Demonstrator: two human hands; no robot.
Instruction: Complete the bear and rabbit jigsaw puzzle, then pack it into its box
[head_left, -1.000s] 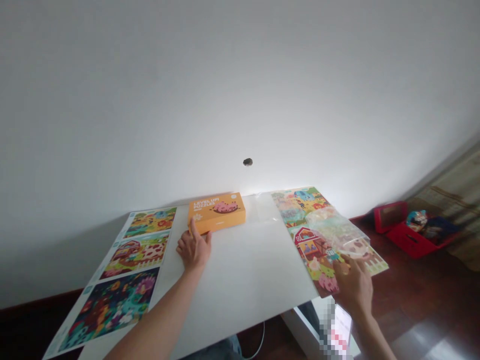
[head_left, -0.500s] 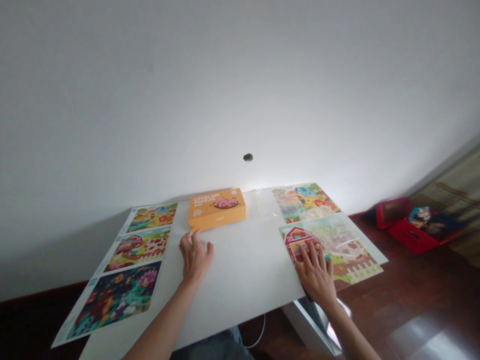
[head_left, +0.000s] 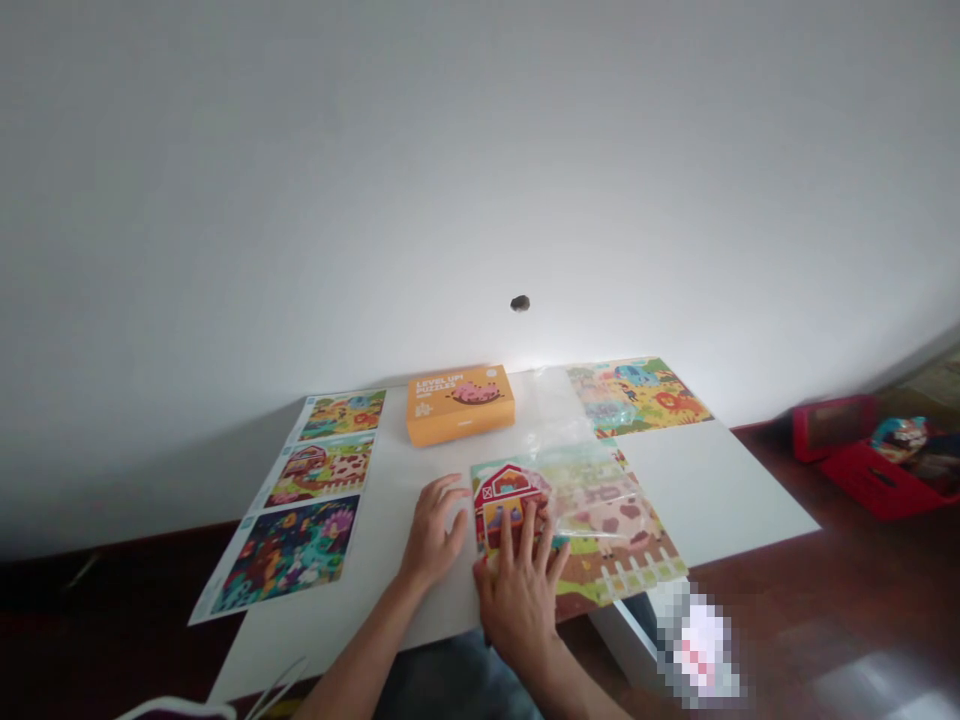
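Note:
My right hand [head_left: 521, 590] lies flat with spread fingers on the left part of a farm puzzle [head_left: 585, 585] showing a red barn, a cow and a white fence. A clear plastic bag [head_left: 592, 500] covers part of that puzzle and reaches back beyond it. My left hand [head_left: 435, 530] is beside the puzzle's left edge, fingers apart and slightly bent, holding nothing. Behind it stands an orange puzzle box [head_left: 461, 405] marked "LEVEL UP! PUZZLES". At the back right lies a jungle puzzle [head_left: 656, 395] with an elephant and a lion.
A picture sheet [head_left: 300, 505] with three printed scenes lies at the left, overhanging the white table [head_left: 750, 500]. Behind the table rises a white wall [head_left: 450, 200] with a small hole. An open red box [head_left: 862, 460] sits on the dark floor at the right.
The farm puzzle has slid left and nearer to me under my right hand, part of the plastic moving along. My left hand now lies close to its left edge. The view has shifted too.

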